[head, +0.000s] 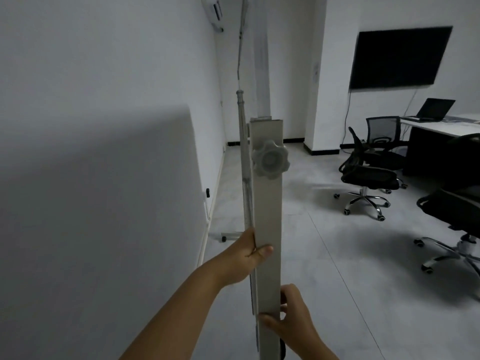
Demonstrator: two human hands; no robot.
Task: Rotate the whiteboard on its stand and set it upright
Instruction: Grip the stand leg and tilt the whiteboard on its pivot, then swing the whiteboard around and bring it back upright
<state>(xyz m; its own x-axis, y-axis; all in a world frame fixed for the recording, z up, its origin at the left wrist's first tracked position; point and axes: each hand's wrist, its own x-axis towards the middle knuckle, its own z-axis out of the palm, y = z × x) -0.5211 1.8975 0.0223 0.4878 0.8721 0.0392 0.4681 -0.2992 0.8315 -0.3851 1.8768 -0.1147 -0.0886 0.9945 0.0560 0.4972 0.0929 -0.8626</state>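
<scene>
Grey metal stand post (pixel 267 216) gripped by both hands, left hand (pixel 246 255) clasping its left edge with thumb on the face, right hand (pixel 291 315) clasping its right edge lower down, lobed knob (pixel 270 160) above, whiteboard (pixel 104 203) edge-on left, pale floor (pixel 337 268), office chairs (pixel 371 170), wall screen (pixel 400 57).

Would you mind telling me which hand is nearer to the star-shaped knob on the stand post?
Left. The left hand grips the post's edge below the star-shaped knob; the right hand holds the post lower still.
</scene>
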